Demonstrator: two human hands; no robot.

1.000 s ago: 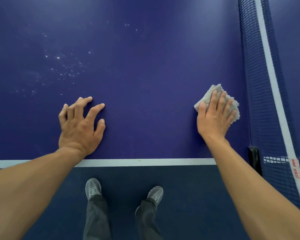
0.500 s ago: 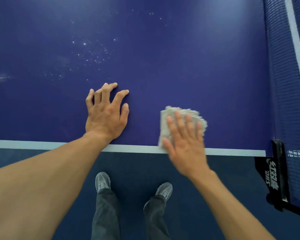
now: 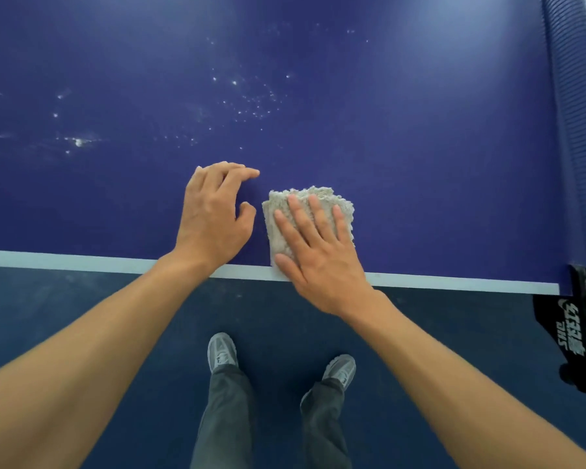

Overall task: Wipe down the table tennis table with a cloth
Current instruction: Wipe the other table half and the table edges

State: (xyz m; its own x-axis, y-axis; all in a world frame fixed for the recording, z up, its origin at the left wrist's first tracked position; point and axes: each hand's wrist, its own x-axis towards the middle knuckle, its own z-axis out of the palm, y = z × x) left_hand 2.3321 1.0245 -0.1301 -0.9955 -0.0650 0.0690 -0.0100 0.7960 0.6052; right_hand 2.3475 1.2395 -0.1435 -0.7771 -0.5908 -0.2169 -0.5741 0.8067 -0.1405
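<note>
Cloth: folded shaggy beige cloth (image 3: 318,199), lower centre, on purple-blue table tennis desk (image 3: 437,170) at its white edge.
Right grip (image 3: 318,255): flat, fingers straight, pressing cloth.
Left grip (image 3: 214,214): empty, resting beside it.
Specks (image 3: 247,99): white, perhaps droplets, upper centre.

net clamp (image 3: 570,330) | white brand print, upside down | "DHS" beside stylised characters

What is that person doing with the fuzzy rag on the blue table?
A person is wiping a table tennis table. Their right hand presses flat on a folded cloth right at the near edge, by the white line. Their left hand rests on the table just beside the cloth and holds nothing. Farther in, white specks dot the surface and are not yet wiped. The net is off to the right.
</note>
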